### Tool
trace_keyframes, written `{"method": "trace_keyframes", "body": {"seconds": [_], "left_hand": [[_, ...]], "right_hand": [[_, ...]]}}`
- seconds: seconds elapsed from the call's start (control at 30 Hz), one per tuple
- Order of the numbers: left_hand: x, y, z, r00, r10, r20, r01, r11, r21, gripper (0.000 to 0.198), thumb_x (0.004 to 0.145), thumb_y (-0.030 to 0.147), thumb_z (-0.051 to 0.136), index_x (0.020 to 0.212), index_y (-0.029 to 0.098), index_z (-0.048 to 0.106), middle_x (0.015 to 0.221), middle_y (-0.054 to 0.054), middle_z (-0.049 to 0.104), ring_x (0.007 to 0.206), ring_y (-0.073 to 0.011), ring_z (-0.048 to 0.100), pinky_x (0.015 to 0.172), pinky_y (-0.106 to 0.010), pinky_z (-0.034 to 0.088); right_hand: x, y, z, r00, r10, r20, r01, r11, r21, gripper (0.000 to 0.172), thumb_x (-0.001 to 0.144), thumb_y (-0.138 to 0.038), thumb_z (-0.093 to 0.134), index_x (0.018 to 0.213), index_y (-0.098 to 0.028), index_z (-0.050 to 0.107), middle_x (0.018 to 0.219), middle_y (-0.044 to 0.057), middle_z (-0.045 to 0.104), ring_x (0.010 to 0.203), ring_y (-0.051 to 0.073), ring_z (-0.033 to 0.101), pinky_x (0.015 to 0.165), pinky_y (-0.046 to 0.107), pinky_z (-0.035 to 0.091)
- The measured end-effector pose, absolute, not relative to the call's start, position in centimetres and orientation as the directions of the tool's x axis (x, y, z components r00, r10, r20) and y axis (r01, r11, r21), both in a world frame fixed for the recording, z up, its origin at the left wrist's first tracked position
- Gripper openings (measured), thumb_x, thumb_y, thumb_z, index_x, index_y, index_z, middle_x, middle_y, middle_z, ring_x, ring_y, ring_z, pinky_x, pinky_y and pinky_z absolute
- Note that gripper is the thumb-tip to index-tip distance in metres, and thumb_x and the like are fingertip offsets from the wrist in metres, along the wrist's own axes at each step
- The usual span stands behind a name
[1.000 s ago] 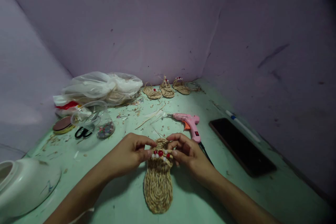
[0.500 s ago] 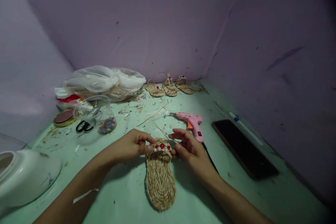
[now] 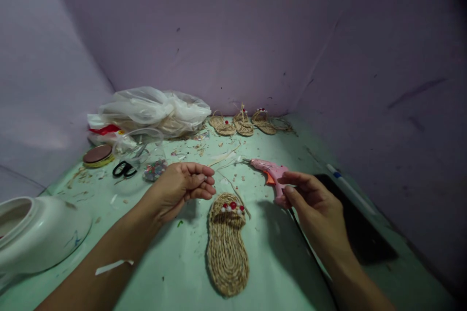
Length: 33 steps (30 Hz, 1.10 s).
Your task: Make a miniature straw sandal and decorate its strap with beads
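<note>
A woven straw slipper (image 3: 229,248) lies on the green table, its strap set with red and white beads (image 3: 233,206). A thin straw strand lies by its toe end. Above and left of the toe, my left hand (image 3: 182,187) hovers with loosely bent fingers and nothing visible in them. My right hand (image 3: 317,209) is at the handle of a pink glue gun (image 3: 268,170), thumb and fingers apart. I cannot tell whether the fingertips touch the handle. The glue gun lies on its side, nozzle pointing left, its black cord running toward me.
Three small straw slippers (image 3: 242,124) stand along the back wall beside plastic bags (image 3: 156,112). Black-handled scissors (image 3: 124,170), a bag of beads (image 3: 155,170) and a round tin (image 3: 98,154) lie left. A white pot (image 3: 47,233) is nearest left; a phone (image 3: 368,233) and pen (image 3: 352,189) lie right.
Both hands have left the slipper's beaded strap. My left hand has lifted up and left; my right hand has moved right to the glue gun's handle. The view has shifted slightly.
</note>
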State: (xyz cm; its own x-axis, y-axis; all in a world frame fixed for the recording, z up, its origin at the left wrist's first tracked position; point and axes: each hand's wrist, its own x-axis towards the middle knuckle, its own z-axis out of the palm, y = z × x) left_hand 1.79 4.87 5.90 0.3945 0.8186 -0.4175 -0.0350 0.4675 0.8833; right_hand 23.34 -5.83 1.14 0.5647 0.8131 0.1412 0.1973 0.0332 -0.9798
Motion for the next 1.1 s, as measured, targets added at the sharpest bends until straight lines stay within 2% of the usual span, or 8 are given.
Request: {"method": "trace_keyframes", "body": {"seconds": [0.27,0.4,0.57,0.7,0.77,0.83,0.97,1.1], "left_hand": [[1.3,5.2,5.3,0.483,0.752,-0.448,-0.127,0.567,0.814,0.01,0.078,0.011,0.057,0.071,0.007,0.062,0.05,0.002,0.051,0.031,-0.0012,0.038,0.025,-0.009,0.021],[1.5,5.0,5.6,0.509,0.717,-0.475,-0.166,0.624,0.763,0.011,0.079,0.008,0.052,0.071,0.008,0.061,0.052,0.002,0.049,0.033,-0.0014,0.037,0.027,-0.009,0.021],[1.5,5.2,5.5,0.432,0.769,-0.471,-0.134,0.571,0.81,0.007,0.075,0.005,0.056,0.075,0.008,0.062,0.058,-0.001,0.055,0.041,-0.0042,0.048,0.035,-0.012,0.033],[1.4,5.9,3.9,0.394,0.787,-0.474,-0.091,0.546,0.833,0.012,0.071,0.0,0.056,0.077,0.007,0.063,0.058,-0.001,0.056,0.041,-0.0041,0.048,0.036,-0.013,0.034],[1.6,6.0,2.8,0.385,0.794,-0.47,-0.084,0.537,0.839,0.012,0.07,0.0,0.056,0.076,0.007,0.063,0.058,-0.001,0.056,0.042,-0.0044,0.049,0.037,-0.013,0.036],[2.0,5.9,1.8,0.366,0.818,-0.444,-0.084,0.504,0.86,0.006,0.071,0.004,0.057,0.073,0.007,0.062,0.056,0.0,0.055,0.04,-0.0042,0.048,0.036,-0.014,0.034],[3.0,4.8,0.5,0.332,0.872,-0.361,-0.087,0.409,0.908,0.012,0.078,0.021,0.056,0.072,0.011,0.058,0.057,0.002,0.059,0.029,-0.0008,0.035,0.029,-0.015,0.018],[3.2,3.8,0.1,0.37,0.893,-0.256,-0.024,0.285,0.958,0.021,0.08,0.033,0.052,0.075,0.013,0.053,0.058,-0.002,0.065,0.026,-0.0009,0.03,0.031,-0.017,0.015]], "right_hand": [[22.8,-5.7,0.5,0.518,0.84,0.164,0.249,0.036,-0.968,0.02,0.078,-0.032,0.059,0.093,-0.019,0.06,0.085,0.004,0.064,0.059,0.012,0.056,0.054,0.026,0.047],[23.1,-5.7,0.2,0.516,0.838,0.176,0.368,-0.031,-0.929,0.025,0.078,-0.038,0.056,0.092,-0.019,0.062,0.08,0.005,0.066,0.061,0.015,0.059,0.058,0.029,0.048],[25.0,-5.3,0.3,0.583,0.811,0.05,0.684,-0.456,-0.57,0.044,0.07,-0.052,0.059,0.099,-0.02,0.065,0.084,0.009,0.07,0.068,0.025,0.063,0.055,0.033,0.042],[26.2,-4.1,-0.1,0.509,0.861,0.008,0.779,-0.457,-0.429,0.035,0.065,-0.04,0.063,0.089,-0.015,0.067,0.078,0.011,0.068,0.067,0.026,0.061,0.056,0.034,0.041],[26.5,-3.7,-0.4,0.522,0.85,-0.07,0.707,-0.477,-0.522,0.02,0.064,-0.028,0.059,0.078,-0.016,0.066,0.064,0.008,0.064,0.058,0.023,0.058,0.051,0.032,0.039],[26.6,-3.7,-0.6,0.533,0.816,-0.224,0.465,-0.504,-0.728,0.015,0.062,-0.021,0.056,0.075,-0.018,0.063,0.054,0.002,0.056,0.048,0.018,0.053,0.046,0.03,0.038],[26.1,-4.9,-0.2,0.419,0.817,-0.397,-0.115,-0.386,-0.915,0.028,0.057,-0.015,0.063,0.085,-0.018,0.061,0.078,0.003,0.063,0.059,0.016,0.058,0.053,0.027,0.047],[25.6,-6.1,0.7,0.359,0.883,-0.304,-0.038,-0.311,-0.95,0.036,0.066,-0.032,0.07,0.099,-0.02,0.063,0.089,0.007,0.065,0.068,0.018,0.06,0.048,0.022,0.044]]}}
